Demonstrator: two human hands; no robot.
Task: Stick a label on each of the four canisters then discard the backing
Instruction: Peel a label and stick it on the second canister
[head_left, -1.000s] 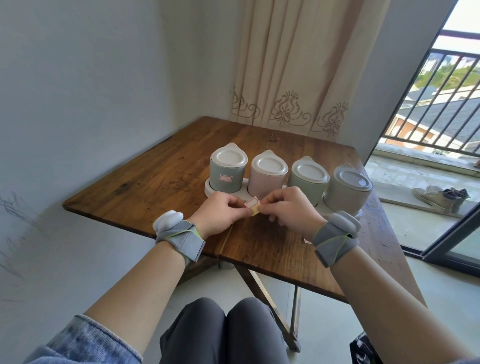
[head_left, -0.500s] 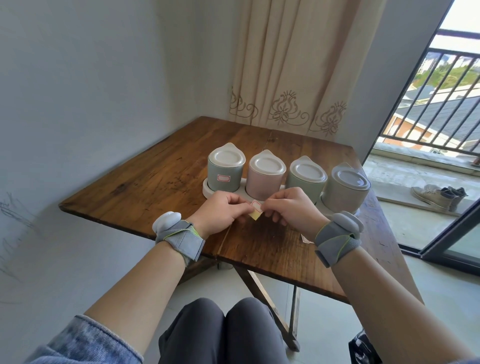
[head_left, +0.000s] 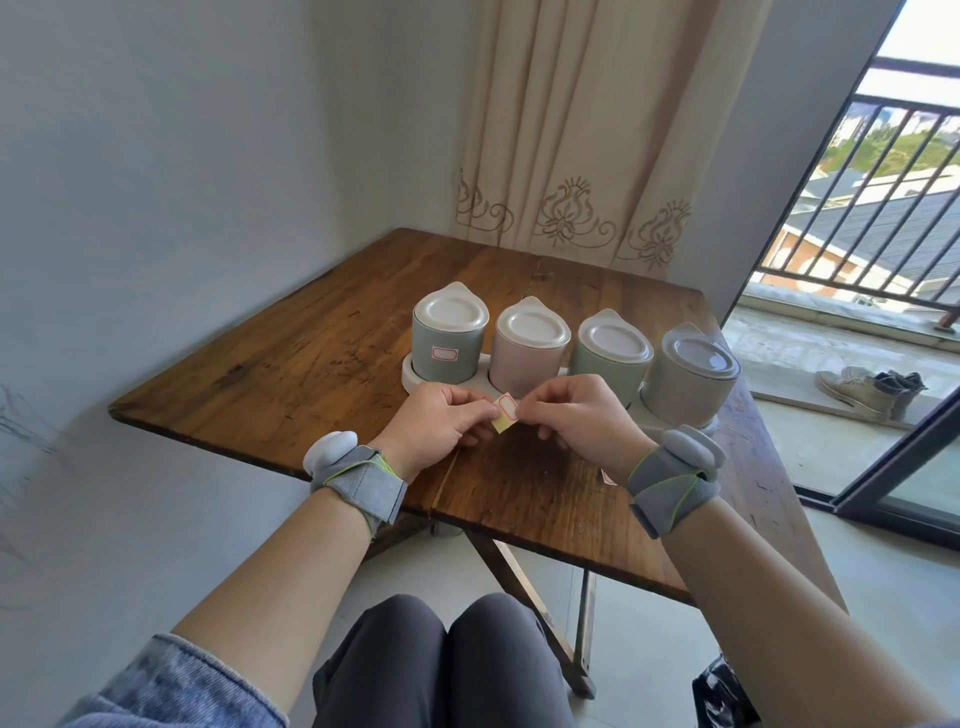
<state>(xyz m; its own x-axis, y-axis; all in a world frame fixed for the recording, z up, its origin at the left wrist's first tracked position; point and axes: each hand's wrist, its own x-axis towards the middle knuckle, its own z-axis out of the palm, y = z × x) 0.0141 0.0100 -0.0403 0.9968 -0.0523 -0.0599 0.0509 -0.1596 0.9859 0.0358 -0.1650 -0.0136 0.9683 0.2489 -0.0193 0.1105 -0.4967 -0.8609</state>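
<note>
Four lidded canisters stand in a row on a white base (head_left: 410, 375): a green one (head_left: 448, 339) with a red-edged label (head_left: 444, 354) on its front, a pink one (head_left: 530, 347), a second green one (head_left: 612, 358) and a grey one (head_left: 691, 376). In front of the pink canister my left hand (head_left: 439, 423) and my right hand (head_left: 579, 418) meet. Between their fingertips is a small white label (head_left: 506, 405) with a red border, partly lifted off its yellow backing (head_left: 503, 423). My left hand pinches the backing; my right pinches the label's edge.
The canisters sit on a brown wooden table (head_left: 322, 343) in a corner, with a wall on the left and a curtain (head_left: 576, 130) behind. A small slip of paper (head_left: 609, 477) lies under my right wrist. A black bag (head_left: 722, 691) sits on the floor at lower right.
The label stands more upright and has come further off the yellow backing between my fingertips. Both hands have stayed in front of the pink canister.
</note>
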